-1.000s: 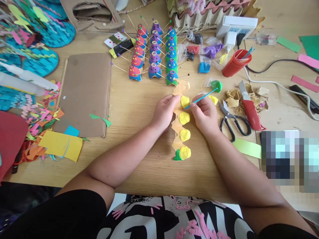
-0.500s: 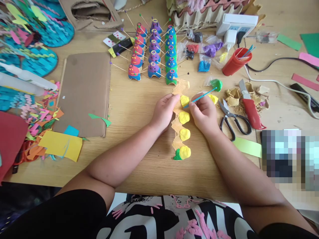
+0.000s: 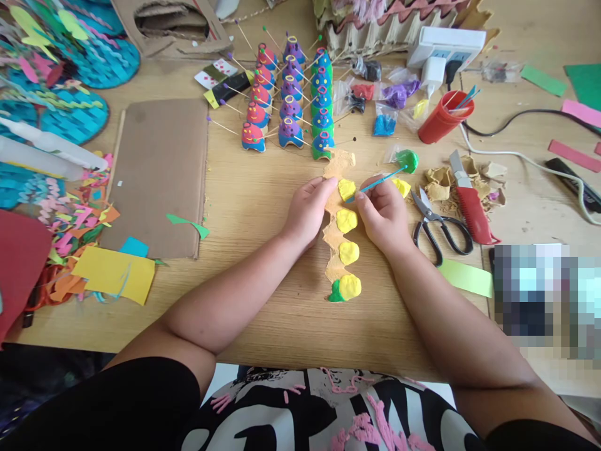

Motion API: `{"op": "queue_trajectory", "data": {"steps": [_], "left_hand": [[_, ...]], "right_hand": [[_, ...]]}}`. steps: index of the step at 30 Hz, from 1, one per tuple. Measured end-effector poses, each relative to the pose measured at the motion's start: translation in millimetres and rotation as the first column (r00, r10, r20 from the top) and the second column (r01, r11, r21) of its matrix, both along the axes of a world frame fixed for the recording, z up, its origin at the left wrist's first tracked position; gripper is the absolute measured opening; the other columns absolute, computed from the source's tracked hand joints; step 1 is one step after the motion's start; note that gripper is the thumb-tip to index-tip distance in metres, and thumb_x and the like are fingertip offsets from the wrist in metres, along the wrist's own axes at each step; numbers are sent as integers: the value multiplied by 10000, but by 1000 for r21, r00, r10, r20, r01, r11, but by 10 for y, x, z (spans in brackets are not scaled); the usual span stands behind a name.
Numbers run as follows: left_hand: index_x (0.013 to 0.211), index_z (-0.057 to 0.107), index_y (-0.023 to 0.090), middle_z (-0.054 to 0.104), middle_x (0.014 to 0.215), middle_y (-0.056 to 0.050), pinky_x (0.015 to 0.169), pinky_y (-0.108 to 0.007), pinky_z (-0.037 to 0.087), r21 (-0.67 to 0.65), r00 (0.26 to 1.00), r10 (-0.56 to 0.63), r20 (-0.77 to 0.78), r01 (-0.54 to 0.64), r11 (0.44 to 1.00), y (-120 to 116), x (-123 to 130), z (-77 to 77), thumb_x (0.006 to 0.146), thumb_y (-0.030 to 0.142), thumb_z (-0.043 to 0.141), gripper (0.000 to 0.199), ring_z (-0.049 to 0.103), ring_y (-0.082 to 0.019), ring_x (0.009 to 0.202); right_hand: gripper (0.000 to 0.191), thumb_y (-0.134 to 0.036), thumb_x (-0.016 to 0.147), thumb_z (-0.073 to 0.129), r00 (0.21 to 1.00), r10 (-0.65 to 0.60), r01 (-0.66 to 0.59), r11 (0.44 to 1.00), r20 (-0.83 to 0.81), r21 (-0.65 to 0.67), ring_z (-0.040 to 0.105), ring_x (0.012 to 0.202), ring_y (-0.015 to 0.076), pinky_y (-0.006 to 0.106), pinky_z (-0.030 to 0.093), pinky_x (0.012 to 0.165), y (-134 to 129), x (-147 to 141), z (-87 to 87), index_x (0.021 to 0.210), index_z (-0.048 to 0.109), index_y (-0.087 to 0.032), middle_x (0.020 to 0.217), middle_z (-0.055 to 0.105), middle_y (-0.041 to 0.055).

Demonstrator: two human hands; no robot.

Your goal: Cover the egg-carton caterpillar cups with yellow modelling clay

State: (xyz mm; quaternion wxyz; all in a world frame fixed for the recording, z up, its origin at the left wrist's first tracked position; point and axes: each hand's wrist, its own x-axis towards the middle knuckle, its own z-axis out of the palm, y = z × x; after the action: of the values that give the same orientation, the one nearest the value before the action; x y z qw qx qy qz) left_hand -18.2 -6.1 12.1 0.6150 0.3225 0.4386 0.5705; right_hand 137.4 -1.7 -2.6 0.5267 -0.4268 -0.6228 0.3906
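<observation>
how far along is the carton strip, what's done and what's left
Done: four bumps of the strip wear yellow clay, and the nearest also has green clay.

In hand: the left hand holds the strip; the right hand has a blue stick at the farthest yellow patch.

Left, apparently: the bare far bump, the other uncovered parts and any faces.

Craft workspace, prob. home or classrm: wood table [image 3: 253, 313] w/ paper scraps [image 3: 82, 219], scissors [image 3: 441, 228], cardboard [image 3: 157, 178], clay bags [image 3: 385, 122].
</observation>
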Motion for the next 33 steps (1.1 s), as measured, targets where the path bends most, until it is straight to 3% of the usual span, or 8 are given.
{"op": "queue_trajectory", "data": {"steps": [14,22,33], "left_hand": [[791,658,186,651,725,20,726,-258,532,-164,996,90,14,-87,983,4,-4,189,1003,328,714,261,679,-137,733],[785,687,186,669,727,12,738,-252,533,-123,998,69,-13,-70,990,-1,0,192,988,319,725,245,698,-151,802],[765,677,193,649,724,15,752,-280,512,-87,997,32,-74,-39,995,17,-19,142,987,367,735,289,671,-147,756]], "right_hand": [[497,-723,897,744,995,-16,11,999,-97,-50,498,704,136,319,437,644,1,8,102,832,593,-254,764,554,-24],[488,-732,909,721,998,7,-7,1000,-61,-2,483,691,129,313,412,630,2,-21,59,883,624,-254,775,557,-25],[519,-762,904,699,999,-39,40,999,24,-26,468,697,152,339,417,642,-9,-18,65,846,592,-258,749,525,-16]]}}
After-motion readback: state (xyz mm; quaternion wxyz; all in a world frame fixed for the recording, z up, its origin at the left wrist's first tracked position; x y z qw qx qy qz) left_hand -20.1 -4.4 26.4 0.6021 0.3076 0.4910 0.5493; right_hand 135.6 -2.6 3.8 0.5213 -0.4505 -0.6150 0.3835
